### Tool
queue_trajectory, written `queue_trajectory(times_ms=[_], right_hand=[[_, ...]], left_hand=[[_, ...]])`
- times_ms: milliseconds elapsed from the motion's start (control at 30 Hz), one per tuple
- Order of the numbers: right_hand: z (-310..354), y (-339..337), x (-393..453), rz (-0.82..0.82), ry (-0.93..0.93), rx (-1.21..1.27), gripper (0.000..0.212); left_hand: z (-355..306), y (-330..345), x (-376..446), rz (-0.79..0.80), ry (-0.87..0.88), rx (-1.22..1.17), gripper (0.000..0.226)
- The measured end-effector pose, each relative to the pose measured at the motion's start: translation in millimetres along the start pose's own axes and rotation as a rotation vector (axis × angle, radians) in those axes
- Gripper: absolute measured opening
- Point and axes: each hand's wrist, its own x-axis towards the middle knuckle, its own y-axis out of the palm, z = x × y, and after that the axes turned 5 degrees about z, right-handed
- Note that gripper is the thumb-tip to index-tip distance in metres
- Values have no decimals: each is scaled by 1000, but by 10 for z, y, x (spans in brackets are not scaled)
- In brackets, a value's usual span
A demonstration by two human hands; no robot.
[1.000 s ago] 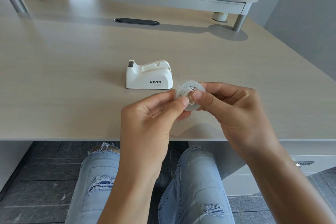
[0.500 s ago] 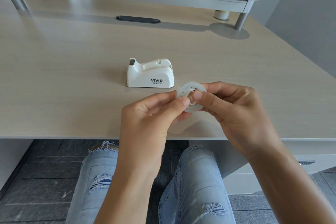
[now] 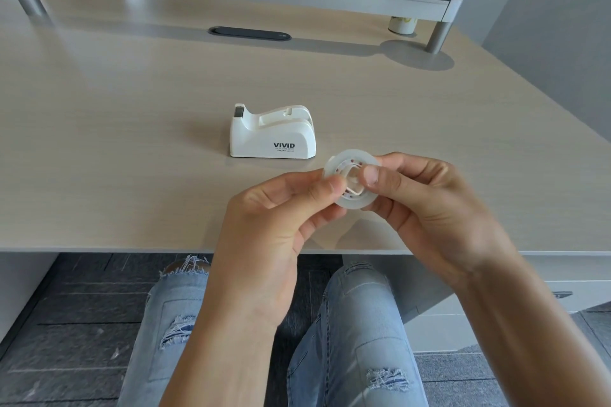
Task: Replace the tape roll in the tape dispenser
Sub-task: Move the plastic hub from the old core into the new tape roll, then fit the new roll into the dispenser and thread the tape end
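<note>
The desk [image 3: 132, 142] filling most of the frame looks like pale wood-grain laminate, smooth and matt. At centre, the tape dispenser [image 3: 272, 139] is white plastic with a soft sheen. Just below and right of it, the tape roll [image 3: 352, 205] is cloudy, translucent plastic film. The shelf legs [image 3: 438, 36] at upper right look like grey painted metal. The jeans [image 3: 350, 340] at the bottom are faded, frayed denim.

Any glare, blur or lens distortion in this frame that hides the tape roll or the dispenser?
Head view: sharp, evenly lit; the tape roll and dispenser read clearly; soft glare on the far desk; wide-angle bending at the edges.
</note>
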Motion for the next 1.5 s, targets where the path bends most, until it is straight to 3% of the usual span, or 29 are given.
queue_trajectory(times_ms=[167, 300, 400, 600, 733, 867, 1033, 1200, 1500], right_hand=[[-41, -12, 13, -6, -12, -5, 19], [-49, -17, 37, -56, -143, -231, 20], [-11, 2, 50, -59, -208, -352, 24], [-23, 47, 161, -51, -193, -399, 25], [7, 94, 258, -15, -153, -424, 34], [38, 138, 444, -50, -158, -474, 23], [84, 104, 873, -188, -182, -566, 20], [151, 82, 1274, -145, -144, -731, 20], [40, -28, 1403, 2, -153, -833, 15]], left_hand=[[13, -20, 1, -31, 10, 12, 21], [32, 14, 12, -65, 130, 172, 16], [22, 27, 16, -94, 216, 285, 27], [40, -12, 101, -220, 286, 276, 27], [25, -67, 165, -224, 349, 267, 26], [-19, -103, 241, -242, 398, 286, 25], [-6, -262, 368, -373, 403, 634, 21], [-54, -336, 517, -340, 352, 1000, 34], [-64, -355, 574, -245, 282, 1127, 48]])
